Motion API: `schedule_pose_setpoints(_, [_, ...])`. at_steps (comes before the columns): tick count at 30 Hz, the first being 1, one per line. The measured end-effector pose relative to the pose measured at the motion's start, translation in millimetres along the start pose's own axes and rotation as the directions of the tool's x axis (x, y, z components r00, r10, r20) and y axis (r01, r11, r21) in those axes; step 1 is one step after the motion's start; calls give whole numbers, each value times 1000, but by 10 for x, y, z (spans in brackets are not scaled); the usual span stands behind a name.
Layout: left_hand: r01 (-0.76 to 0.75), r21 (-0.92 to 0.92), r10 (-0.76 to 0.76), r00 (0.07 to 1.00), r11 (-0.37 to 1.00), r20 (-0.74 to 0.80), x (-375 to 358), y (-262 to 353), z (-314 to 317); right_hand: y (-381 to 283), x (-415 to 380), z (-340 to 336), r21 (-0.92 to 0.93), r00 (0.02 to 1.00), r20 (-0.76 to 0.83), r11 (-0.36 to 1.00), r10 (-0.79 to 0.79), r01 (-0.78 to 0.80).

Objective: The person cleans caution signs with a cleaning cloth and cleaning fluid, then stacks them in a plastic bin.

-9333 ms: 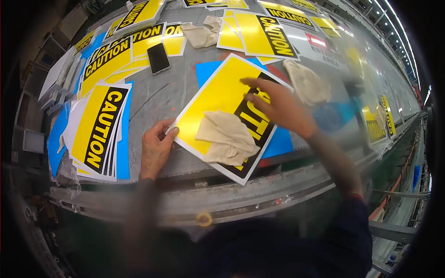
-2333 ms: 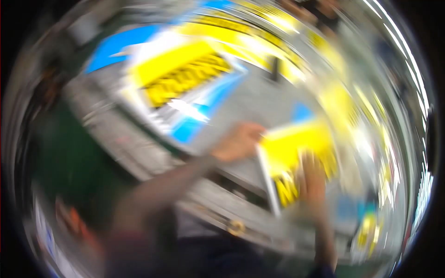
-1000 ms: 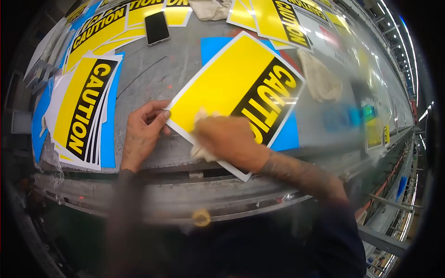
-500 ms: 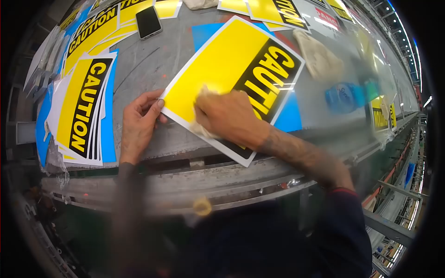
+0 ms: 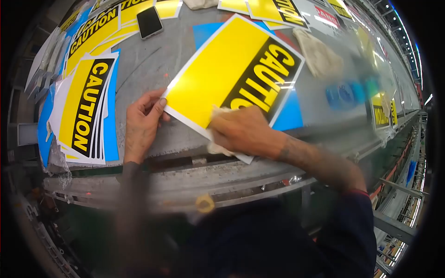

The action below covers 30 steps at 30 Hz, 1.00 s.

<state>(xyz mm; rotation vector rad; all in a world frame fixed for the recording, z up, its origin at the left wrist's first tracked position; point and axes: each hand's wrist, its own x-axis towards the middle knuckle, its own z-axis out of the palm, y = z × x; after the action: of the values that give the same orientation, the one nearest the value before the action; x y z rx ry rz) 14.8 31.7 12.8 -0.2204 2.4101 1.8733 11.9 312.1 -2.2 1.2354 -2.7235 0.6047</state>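
Note:
A yellow caution sign with a black band and white border lies tilted on the bench, over a blue sheet. My left hand pinches the sign's left corner between thumb and fingers. My right hand is closed around a whitish cloth and presses it on the sign near its lower edge, covering part of the lettering. A second pale cloth lies beyond the sign's right side. The blue bottle to the right looks blurred.
A stack of caution signs rests at left on blue sheets. A phone lies at the back, near more caution signs. The bench's metal front edge runs below my hands, with a yellow ring there.
My right hand has slid the cloth right and down across the sign, toward its lower edge. My left hand keeps its hold on the corner.

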Motion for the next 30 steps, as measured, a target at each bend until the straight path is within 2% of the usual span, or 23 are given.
schedule_pose_setpoints(2, [11,41,-11,1000,999,17,-5,14,-6,437,-102,-147,-7,994,56,995,97,-97])
schedule_pose_setpoints(4, [34,21,-34,999,999,18,21,30,5,1175,103,-337,-229,932,-59,904,358,-362])
schedule_pose_setpoints(7, [34,51,-35,999,998,18,-5,74,6,1772,349,-380,-115,848,-266,858,458,-500])
schedule_pose_setpoints(8, [27,45,-29,999,999,28,13,73,-4,1506,330,-293,-21,891,-180,904,417,-427])
schedule_pose_setpoints(9, [24,38,-25,999,999,34,12,55,-7,1028,351,-268,-5,902,-31,902,431,-432])
schedule_pose_setpoints(10, [23,31,-24,999,999,36,17,36,-10,673,198,-11,-67,966,-131,970,224,-234])
schedule_pose_setpoints(14, [4,41,-6,999,999,50,38,0,-23,614,331,-119,-151,961,102,959,255,-239])
schedule_pose_setpoints(15, [17,47,-19,999,999,43,21,32,-18,1086,388,-118,-193,958,-115,940,262,-281])
schedule_pose_setpoints(16, [29,53,-31,999,998,33,-5,59,-23,1610,448,-190,-163,923,-225,922,311,-350])
schedule_pose_setpoints(17, [32,48,-34,999,998,31,-24,50,-25,1936,517,-361,-156,843,-409,884,348,-440])
schedule_pose_setpoints(18, [26,38,-27,999,999,26,-16,21,-16,2154,574,-514,-210,804,-438,824,402,-526])
schedule_pose_setpoints(20, [32,16,-32,999,999,14,2,47,-6,2310,599,-517,-191,780,-462,811,423,-553])
schedule_pose_setpoints(21, [49,7,-49,999,999,6,-5,62,5,2176,571,-482,-155,816,-412,851,405,-501])
schedule_pose_setpoints(22, [70,0,-70,998,998,-1,-19,68,10,1889,481,-335,-112,850,-359,886,386,-450])
schedule_pose_setpoints(24, [78,40,-78,997,996,-1,9,52,-19,1232,384,-68,-160,918,-261,925,297,-345])
schedule_pose_setpoints(26, [76,80,-74,997,994,-25,16,-2,-21,1031,355,-242,-78,950,-181,959,254,-271])
schedule_pose_setpoints(27, [93,75,-92,996,993,-17,9,40,-15,1389,478,-168,-228,911,-234,892,339,-391])
schedule_pose_setpoints(29, [61,63,-61,998,996,-13,-11,20,16,2027,608,-441,-115,795,-409,838,449,-533])
schedule_pose_setpoints(30, [38,58,-37,999,998,-15,1,25,5,2243,717,-518,-96,686,-474,742,551,-663])
